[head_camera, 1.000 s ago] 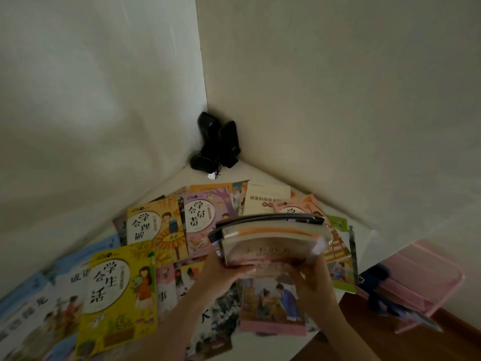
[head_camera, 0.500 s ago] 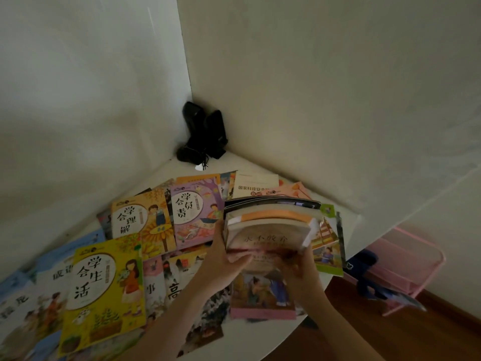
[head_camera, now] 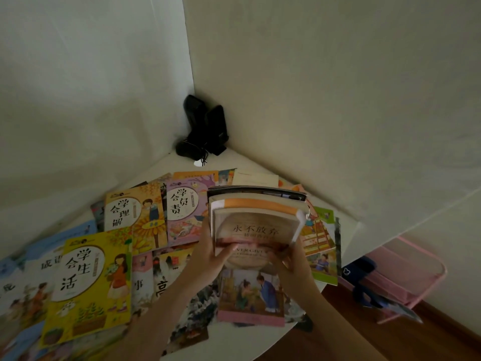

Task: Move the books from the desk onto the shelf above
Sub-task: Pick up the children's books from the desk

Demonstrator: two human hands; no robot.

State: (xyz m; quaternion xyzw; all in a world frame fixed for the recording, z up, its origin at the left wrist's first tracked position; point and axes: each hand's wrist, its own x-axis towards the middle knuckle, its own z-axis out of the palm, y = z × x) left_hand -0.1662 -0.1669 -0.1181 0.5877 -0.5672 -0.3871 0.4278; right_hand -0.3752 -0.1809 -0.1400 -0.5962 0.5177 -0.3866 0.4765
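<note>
A: Where's the stack of books point(head_camera: 256, 222) relative to your fingers?

B: Between them. Your left hand point(head_camera: 208, 252) grips its left edge, thumb curled over the cover; your right hand point(head_camera: 292, 259) clamps the lower right corner. Both are equally near.

A: Its axis?

B: Long axis runs away from your fingers toward the wall corner, far end tilted up, clear above the desk point(head_camera: 250, 334). I judge you lift upward; the shelf isn't visible.

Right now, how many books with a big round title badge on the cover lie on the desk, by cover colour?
Yellow: 2, the near yellow book and the yellow book behind it.
Purple: 1, the purple book.
Total: 3.
Uncounted: the stack of books gripped by the left hand and right hand.
</note>
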